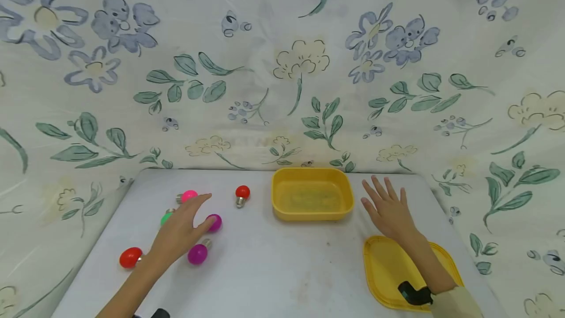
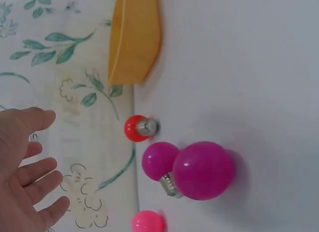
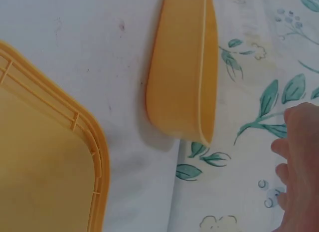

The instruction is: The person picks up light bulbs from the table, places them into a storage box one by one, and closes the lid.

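My left hand [image 1: 178, 232] hovers over several small coloured light bulbs, thumb and fingers spread and holding nothing. Close to its thumb is a magenta bulb [image 1: 215, 223], with a second magenta bulb [image 1: 197, 254] nearer me. A pink bulb [image 1: 189, 196] and a partly hidden green bulb [image 1: 166, 218] lie beyond the hand. One red bulb [image 1: 131, 257] is at the left, another red bulb [image 1: 243, 192] stands farther back. My right hand [image 1: 390, 212], fingers spread, is above the far edge of a yellow lid [image 1: 375, 278], beside an open yellow container [image 1: 312, 214].
A white table [image 1: 273, 269] carries everything. Behind and around it hangs a flower-patterned cloth [image 1: 256, 77]. In the left wrist view, the container's yellow wall [image 2: 137, 42] stands at the back, past the red bulb.
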`<state>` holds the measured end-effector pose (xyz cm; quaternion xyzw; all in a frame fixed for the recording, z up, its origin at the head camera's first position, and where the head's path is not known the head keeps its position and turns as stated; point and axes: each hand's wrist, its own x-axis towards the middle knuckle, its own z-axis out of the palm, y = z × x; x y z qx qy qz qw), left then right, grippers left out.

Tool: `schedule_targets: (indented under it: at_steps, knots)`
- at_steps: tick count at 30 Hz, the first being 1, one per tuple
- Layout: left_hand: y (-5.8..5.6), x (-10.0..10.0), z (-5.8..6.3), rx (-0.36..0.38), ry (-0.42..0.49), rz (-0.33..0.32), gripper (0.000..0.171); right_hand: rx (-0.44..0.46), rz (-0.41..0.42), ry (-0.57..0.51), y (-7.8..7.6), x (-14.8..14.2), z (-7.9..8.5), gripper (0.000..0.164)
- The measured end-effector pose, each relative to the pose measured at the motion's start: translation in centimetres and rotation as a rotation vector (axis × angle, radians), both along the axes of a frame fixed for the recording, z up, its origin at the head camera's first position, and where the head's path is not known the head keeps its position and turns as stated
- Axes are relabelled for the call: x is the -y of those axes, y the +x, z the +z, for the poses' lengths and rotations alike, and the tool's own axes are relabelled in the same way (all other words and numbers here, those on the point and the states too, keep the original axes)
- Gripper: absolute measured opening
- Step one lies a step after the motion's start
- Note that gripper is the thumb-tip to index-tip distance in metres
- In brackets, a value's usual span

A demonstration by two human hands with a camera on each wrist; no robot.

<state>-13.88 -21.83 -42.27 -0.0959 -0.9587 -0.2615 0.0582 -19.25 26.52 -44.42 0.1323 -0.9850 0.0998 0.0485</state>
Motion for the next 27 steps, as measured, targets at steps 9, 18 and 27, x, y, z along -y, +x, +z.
schedule_targets:
  at_steps: [9,18,27]
  knots:
    - [1.4,2.8,-1.9,0.036,0.007,0.055,0.058,-0.007,-0.016,0.006,-0.4,-0.1,-0.5,0.058]
    - [3.3,7.1,-3.4,0.024,0.025,0.077,0.051,-0.022,-0.017,0.007,-1.0,0.2,-1.2,0.057]
    - [4.3,12.0,-4.4,0.244,-0.034,0.187,0.060,-0.001,-0.017,0.024,-1.4,0.7,-2.0,0.056]
